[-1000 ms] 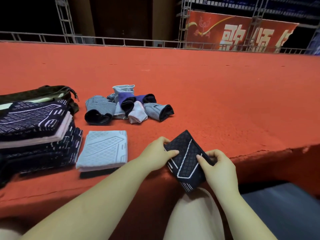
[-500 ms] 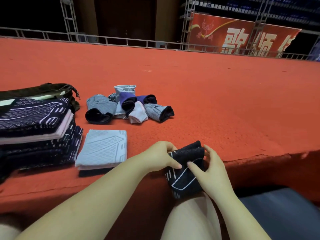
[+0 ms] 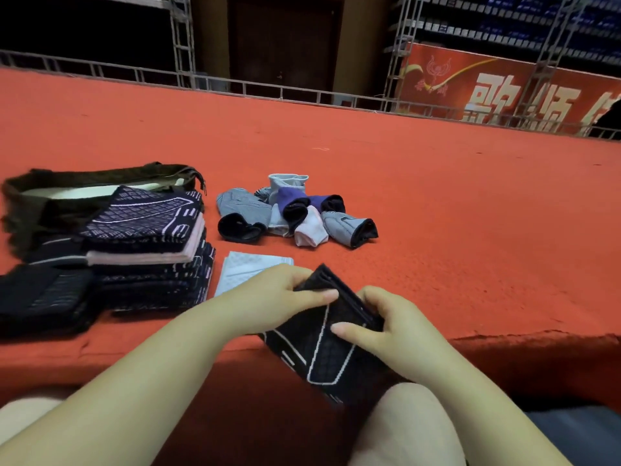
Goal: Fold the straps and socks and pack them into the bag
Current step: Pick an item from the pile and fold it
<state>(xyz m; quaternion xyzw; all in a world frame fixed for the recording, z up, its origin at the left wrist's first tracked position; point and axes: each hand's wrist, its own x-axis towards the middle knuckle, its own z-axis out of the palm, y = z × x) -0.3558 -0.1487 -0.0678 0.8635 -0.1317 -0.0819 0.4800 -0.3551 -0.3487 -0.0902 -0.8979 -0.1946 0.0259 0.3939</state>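
Note:
A black strap (image 3: 331, 351) with white line markings is held folded over the near edge of the red stage, above my knee. My left hand (image 3: 279, 297) grips its upper left corner, thumb lying across the top fold. My right hand (image 3: 389, 327) grips its right side, fingers pressed on the face. A pale grey folded strap (image 3: 245, 269) lies flat just behind my left hand, partly hidden by it. A stack of folded dark straps (image 3: 151, 243) stands at the left. Several rolled socks (image 3: 295, 211) lie in a heap further back. The dark olive bag (image 3: 84, 183) sits open behind the stack.
The red carpeted stage (image 3: 437, 196) stretches far back and right. Its front edge (image 3: 521, 341) is frayed near my right hand. More dark folded cloth (image 3: 40, 297) lies at the far left. Metal railing and a red banner (image 3: 504, 89) stand at the back.
The black strap was folded over, then turned up again. Both hands shifted left and slightly up with it, and my left hand now covers part of the pale grey strap.

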